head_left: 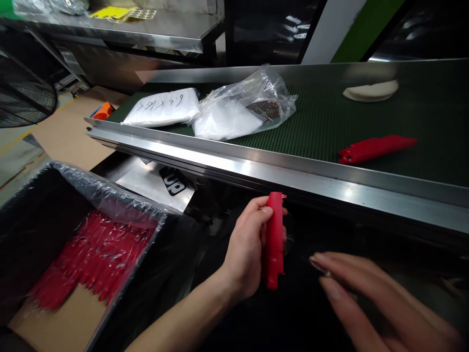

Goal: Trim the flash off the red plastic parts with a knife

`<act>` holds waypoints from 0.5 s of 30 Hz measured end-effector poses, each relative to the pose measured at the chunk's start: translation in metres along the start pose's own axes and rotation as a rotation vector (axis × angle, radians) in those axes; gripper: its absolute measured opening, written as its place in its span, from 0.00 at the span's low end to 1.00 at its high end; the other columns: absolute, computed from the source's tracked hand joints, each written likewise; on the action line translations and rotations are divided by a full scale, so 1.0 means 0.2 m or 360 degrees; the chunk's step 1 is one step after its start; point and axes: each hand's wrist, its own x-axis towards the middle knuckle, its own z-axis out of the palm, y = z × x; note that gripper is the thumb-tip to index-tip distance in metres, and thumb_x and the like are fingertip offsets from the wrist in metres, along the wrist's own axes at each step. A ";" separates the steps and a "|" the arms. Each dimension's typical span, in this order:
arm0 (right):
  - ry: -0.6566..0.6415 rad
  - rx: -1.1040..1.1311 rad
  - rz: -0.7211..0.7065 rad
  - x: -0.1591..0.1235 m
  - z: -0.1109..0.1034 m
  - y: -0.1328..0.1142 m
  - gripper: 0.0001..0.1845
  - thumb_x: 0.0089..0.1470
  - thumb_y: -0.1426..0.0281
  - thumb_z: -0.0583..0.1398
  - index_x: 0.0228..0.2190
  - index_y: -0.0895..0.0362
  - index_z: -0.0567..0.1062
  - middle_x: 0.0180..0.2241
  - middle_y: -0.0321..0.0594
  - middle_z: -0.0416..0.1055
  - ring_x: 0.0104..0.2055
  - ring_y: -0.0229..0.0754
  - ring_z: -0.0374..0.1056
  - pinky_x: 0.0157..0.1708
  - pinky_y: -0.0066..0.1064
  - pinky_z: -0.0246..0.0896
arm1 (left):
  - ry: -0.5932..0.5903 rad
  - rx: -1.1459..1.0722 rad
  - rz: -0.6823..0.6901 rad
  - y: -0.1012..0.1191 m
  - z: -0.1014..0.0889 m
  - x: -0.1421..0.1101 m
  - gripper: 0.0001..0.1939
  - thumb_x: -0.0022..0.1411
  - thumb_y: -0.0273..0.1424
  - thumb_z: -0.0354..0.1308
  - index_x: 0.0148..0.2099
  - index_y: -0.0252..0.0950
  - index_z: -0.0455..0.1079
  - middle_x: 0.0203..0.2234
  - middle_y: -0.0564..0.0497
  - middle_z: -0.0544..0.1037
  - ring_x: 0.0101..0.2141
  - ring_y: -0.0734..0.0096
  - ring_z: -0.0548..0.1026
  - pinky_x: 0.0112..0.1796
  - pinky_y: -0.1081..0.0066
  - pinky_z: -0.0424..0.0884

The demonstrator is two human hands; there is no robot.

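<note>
My left hand (247, 244) grips a slim red plastic part (274, 242) upright, just below the steel rim of the conveyor (256, 164). My right hand (366, 298) hovers to its right with fingers stretched flat and pointing left toward the part; it is blurred, and a thin clear film may lie near its fingertips, though I cannot tell whether it holds it. Another red part (377, 148) lies on the green belt (322, 127) at the right.
A plastic-lined cardboard box (69, 322) at lower left holds several red parts (91, 256). On the belt lie two white plastic bags (163, 108) (234, 112) and a pale flat piece (371, 91). A steel table (146, 29) stands behind, a fan (22, 93) at far left.
</note>
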 end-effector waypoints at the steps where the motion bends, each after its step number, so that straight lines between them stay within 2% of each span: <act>1: -0.0039 0.0028 0.0087 0.02 0.01 0.00 0.11 0.59 0.68 0.60 0.45 0.51 0.74 0.39 0.34 0.75 0.36 0.34 0.74 0.39 0.19 0.69 | 0.0002 0.0027 -0.0004 -0.01 0.01 0.00 0.10 0.64 0.36 0.51 0.44 0.38 0.70 0.38 0.50 0.73 0.26 0.76 0.67 0.24 0.76 0.64; 3: -0.0210 0.0179 0.0227 0.05 0.04 0.00 0.09 0.58 0.63 0.61 0.42 0.50 0.73 0.33 0.29 0.75 0.28 0.30 0.72 0.28 0.13 0.67 | 0.0003 0.0067 0.0000 -0.02 0.01 -0.02 0.10 0.64 0.36 0.51 0.44 0.38 0.69 0.38 0.50 0.74 0.27 0.75 0.68 0.25 0.75 0.64; 5: -0.0361 0.0404 0.0330 0.08 0.07 0.00 0.04 0.58 0.64 0.62 0.36 0.49 0.73 0.29 0.26 0.73 0.26 0.28 0.71 0.25 0.11 0.65 | 0.0008 0.0086 0.0030 -0.03 0.02 -0.03 0.11 0.64 0.36 0.51 0.44 0.37 0.69 0.38 0.49 0.74 0.28 0.76 0.68 0.27 0.75 0.65; 6: -0.0407 0.0494 0.0383 0.09 0.09 0.00 0.02 0.58 0.65 0.61 0.33 0.50 0.73 0.28 0.26 0.73 0.26 0.27 0.70 0.25 0.10 0.64 | 0.0008 0.0107 0.0055 -0.03 0.01 -0.03 0.11 0.64 0.37 0.52 0.45 0.37 0.69 0.39 0.50 0.74 0.29 0.76 0.68 0.29 0.75 0.66; 9: -0.0479 0.0674 0.0481 0.09 0.11 0.00 0.06 0.59 0.66 0.60 0.30 0.51 0.74 0.27 0.26 0.73 0.27 0.28 0.71 0.28 0.11 0.65 | -0.0061 0.0292 0.0146 -0.04 0.00 -0.04 0.12 0.61 0.35 0.59 0.47 0.38 0.68 0.38 0.51 0.73 0.31 0.77 0.67 0.31 0.76 0.66; 12: -0.0561 0.0726 0.0528 0.07 0.11 0.00 0.08 0.61 0.66 0.59 0.30 0.51 0.75 0.29 0.27 0.75 0.29 0.28 0.72 0.31 0.12 0.66 | -0.0137 0.0481 0.0139 -0.03 -0.01 -0.04 0.14 0.58 0.31 0.63 0.45 0.36 0.66 0.30 0.53 0.70 0.28 0.78 0.65 0.28 0.77 0.63; 15: -0.0605 0.0645 0.0456 0.04 0.09 0.02 0.07 0.61 0.67 0.57 0.34 0.50 0.75 0.32 0.29 0.76 0.33 0.30 0.73 0.32 0.14 0.67 | -0.0079 0.0504 0.0116 -0.03 -0.01 -0.03 0.11 0.59 0.32 0.63 0.41 0.34 0.65 0.27 0.54 0.69 0.26 0.80 0.64 0.27 0.78 0.62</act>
